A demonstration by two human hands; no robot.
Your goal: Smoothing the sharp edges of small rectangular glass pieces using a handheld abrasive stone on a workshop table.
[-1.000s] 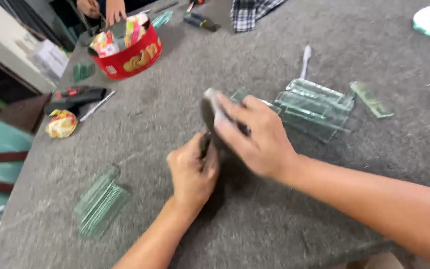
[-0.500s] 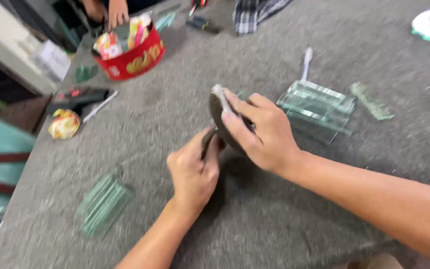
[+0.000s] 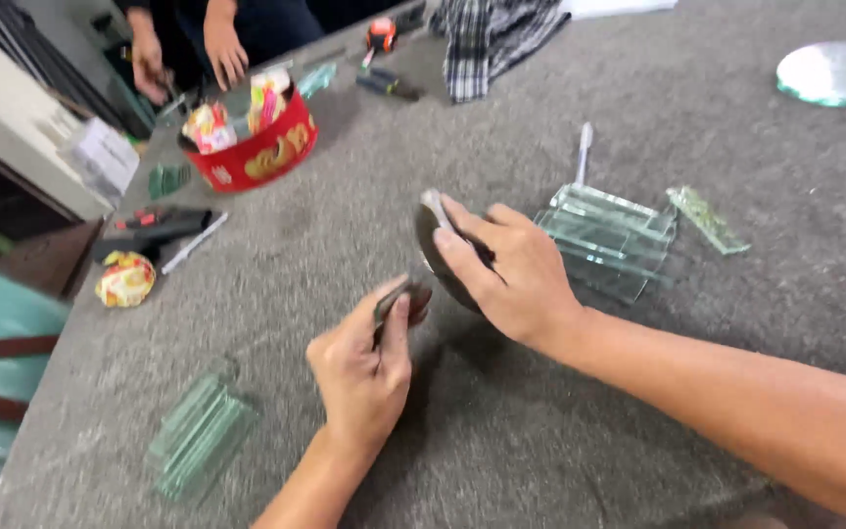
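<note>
We see a grey felt counter (image 3: pixel 364 206) carrying glass strips (image 3: pixel 611 240), more strips (image 3: pixel 200 431), a red tin (image 3: pixel 264 152), a round mirror (image 3: pixel 834 73) and checked cloth (image 3: pixel 487 39).

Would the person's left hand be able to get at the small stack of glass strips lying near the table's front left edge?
Probably yes: the stack of glass strips lies beside the left hand on bare grey felt, nothing between them, though that hand already pinches a small dark piece.

Glass stack (image 3: pixel 607 238) right of hands, glass strips (image 3: pixel 200 438) left — bare felt between.
</note>
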